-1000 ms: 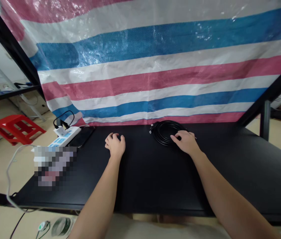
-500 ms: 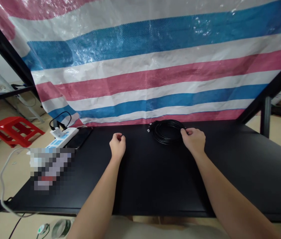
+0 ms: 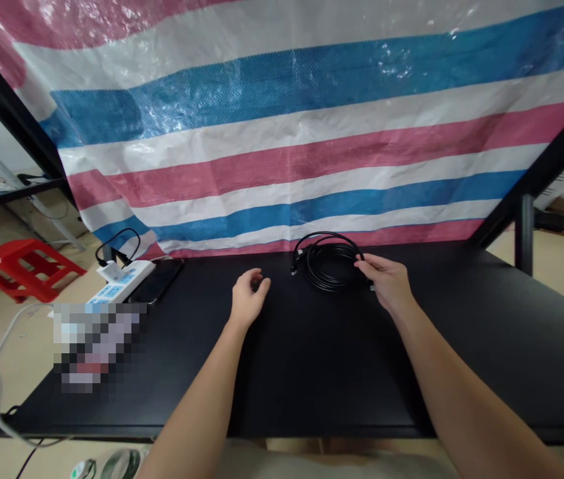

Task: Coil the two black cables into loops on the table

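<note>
A coiled black cable (image 3: 326, 287) lies at the back of the black table, close to the striped sheet. Several loops overlap, and one strand stands out wider than the rest. A plug end shows at the coil's left side, and a small light tip shows beneath my right hand. My right hand (image 3: 388, 281) pinches the coil's right edge between thumb and fingers. To the left of the coil, my left hand (image 3: 249, 298) hovers over the table, apart from the cable. Its fingers are loosely curled with the thumb apart, and nothing is held.
A white power strip (image 3: 125, 285) with a plugged-in charger and a dark phone (image 3: 157, 282) lie at the table's left. A pixelated patch covers something in front of them. A striped sheet (image 3: 282, 153) hangs behind. A red stool (image 3: 25, 266) stands on the floor.
My right hand has shifted slightly left and drawn a strand outward, so the loops look looser. My left hand has moved a little right, and its fingers have opened.
</note>
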`<state>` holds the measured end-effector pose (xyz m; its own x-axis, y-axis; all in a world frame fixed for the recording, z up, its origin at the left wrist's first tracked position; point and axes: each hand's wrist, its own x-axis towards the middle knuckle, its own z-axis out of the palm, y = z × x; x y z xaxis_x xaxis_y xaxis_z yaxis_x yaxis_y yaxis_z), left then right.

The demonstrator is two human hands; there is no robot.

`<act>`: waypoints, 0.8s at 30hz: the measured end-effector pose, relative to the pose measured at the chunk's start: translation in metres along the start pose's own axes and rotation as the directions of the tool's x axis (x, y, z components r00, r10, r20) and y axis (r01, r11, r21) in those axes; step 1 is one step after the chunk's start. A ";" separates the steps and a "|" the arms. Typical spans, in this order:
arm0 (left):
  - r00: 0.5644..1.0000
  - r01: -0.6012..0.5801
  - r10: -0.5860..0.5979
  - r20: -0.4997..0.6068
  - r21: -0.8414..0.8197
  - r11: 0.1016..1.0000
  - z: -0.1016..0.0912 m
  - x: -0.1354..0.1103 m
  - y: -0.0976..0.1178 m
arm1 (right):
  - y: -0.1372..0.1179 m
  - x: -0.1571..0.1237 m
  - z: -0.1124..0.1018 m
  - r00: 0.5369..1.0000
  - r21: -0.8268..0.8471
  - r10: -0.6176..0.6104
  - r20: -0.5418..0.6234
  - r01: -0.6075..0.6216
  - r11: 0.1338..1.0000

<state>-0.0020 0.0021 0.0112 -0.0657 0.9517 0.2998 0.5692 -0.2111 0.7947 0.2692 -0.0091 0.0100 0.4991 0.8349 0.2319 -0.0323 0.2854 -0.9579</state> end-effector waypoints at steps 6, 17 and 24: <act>0.943 -0.242 0.227 0.245 0.031 0.970 0.011 -0.011 0.009 | -0.011 -0.008 0.002 0.972 0.141 0.098 0.215 -0.130 0.981; 0.980 0.195 -0.194 0.037 -0.046 0.980 0.002 -0.001 0.008 | -0.003 0.009 -0.021 0.986 0.039 0.047 -0.162 -0.042 0.998; 0.937 0.329 -0.310 -0.162 0.103 0.939 -0.015 0.007 0.008 | 0.018 0.019 -0.027 0.973 -0.713 -0.160 -0.169 -0.009 0.701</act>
<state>-0.0106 0.0035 0.0273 -0.3709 0.9209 0.1199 0.5969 0.1375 0.7905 0.3018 -0.0012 -0.0078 0.6367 0.6871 0.3500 0.5909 -0.1431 -0.7940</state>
